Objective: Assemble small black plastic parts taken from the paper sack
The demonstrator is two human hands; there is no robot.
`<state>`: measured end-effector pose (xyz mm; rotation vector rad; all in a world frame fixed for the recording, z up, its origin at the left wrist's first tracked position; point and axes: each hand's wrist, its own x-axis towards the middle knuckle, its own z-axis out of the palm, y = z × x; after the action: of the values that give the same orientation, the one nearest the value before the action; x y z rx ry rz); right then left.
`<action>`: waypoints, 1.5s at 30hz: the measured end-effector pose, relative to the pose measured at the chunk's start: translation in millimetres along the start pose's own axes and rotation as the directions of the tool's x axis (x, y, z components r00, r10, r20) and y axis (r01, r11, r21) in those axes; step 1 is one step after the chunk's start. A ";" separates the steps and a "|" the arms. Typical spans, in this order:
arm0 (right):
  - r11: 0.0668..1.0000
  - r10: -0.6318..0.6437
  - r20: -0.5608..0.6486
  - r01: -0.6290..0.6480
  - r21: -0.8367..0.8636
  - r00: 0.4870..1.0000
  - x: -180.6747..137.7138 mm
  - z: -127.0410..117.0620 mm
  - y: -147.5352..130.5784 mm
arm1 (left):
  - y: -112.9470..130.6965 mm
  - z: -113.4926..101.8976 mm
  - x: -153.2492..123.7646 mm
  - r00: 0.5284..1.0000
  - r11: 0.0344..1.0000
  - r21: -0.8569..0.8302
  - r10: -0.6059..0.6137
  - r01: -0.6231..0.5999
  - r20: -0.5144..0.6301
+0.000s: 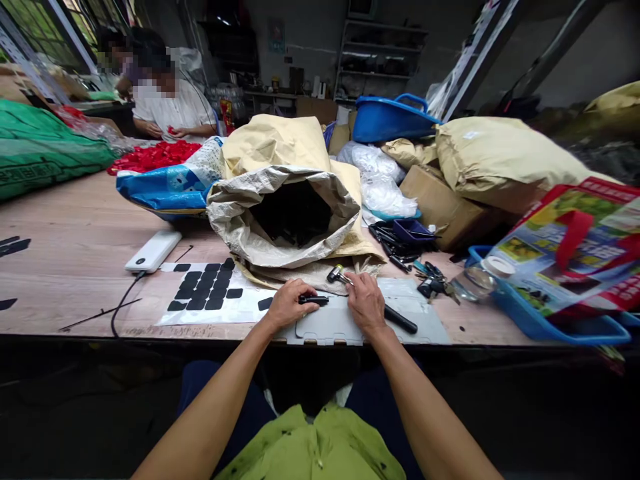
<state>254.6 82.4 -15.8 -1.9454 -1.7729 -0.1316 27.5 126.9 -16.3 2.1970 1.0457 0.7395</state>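
Note:
My right hand [367, 301] is wrapped round a small hammer [401, 320]; the black handle end sticks out below my palm and the metal head with a yellowish face shows past my fingers. My left hand [291, 303] pinches a short black cylindrical part [316, 300] low over a grey sheet [330, 325] at the table's front edge. Left of that hand, rows of black rounded patches [203, 288] lie on white paper [177, 317]. Just beyond both hands, an open woven sack [230, 220] gapes toward me, its inside dark.
A white power bank [153, 251] with a cable lies left. Keys [431, 283], black parts [395, 247], a clear bottle [475, 283] and a blue basin [545, 320] holding a colourful bag [580, 247] stand right. Across the table, a person [173, 110] handles red pieces [155, 155].

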 end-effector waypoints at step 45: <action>0.999 -0.051 -0.060 0.051 -0.004 0.997 30.9 12.0 16.0 | -2.3 3.4 2.4 0.999 0.999 0.029 -0.036 0.036 -0.011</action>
<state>271.3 115.0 -18.7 -1.8784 -1.7847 -0.2080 29.9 129.1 -19.7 2.1954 1.1048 0.7252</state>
